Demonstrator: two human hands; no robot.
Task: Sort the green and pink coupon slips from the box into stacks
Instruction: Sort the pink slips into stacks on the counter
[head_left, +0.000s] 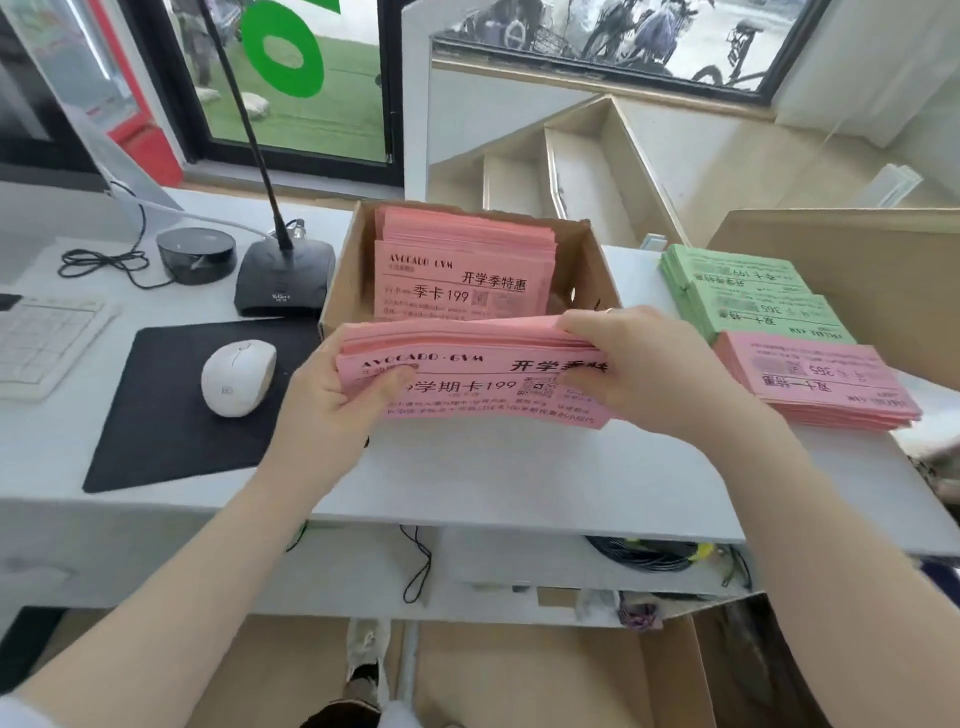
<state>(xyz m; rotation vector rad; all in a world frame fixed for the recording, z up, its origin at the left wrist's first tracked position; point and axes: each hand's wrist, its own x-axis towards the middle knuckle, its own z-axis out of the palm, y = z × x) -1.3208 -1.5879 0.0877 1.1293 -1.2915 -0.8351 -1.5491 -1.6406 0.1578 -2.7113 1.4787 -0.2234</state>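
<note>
A thick bundle of pink coupon slips (467, 364) hovers just in front of the cardboard box (597, 270), above the white desk. My left hand (332, 410) grips its left end, thumb on the printed face. My right hand (639, 364) grips its right end, fingers curled over the top edge. Inside the box more pink slips (462, 260) lie stacked. To the right on the desk sit two overlapping green stacks (748, 291) and, nearer me, a pink stack (821, 379).
A white mouse (239, 376) lies on a black pad (171, 415) at the left, with a keyboard (47, 338), a microphone base (285, 280) and a round black device (196, 254) behind. A large cardboard panel (857, 260) stands at the far right.
</note>
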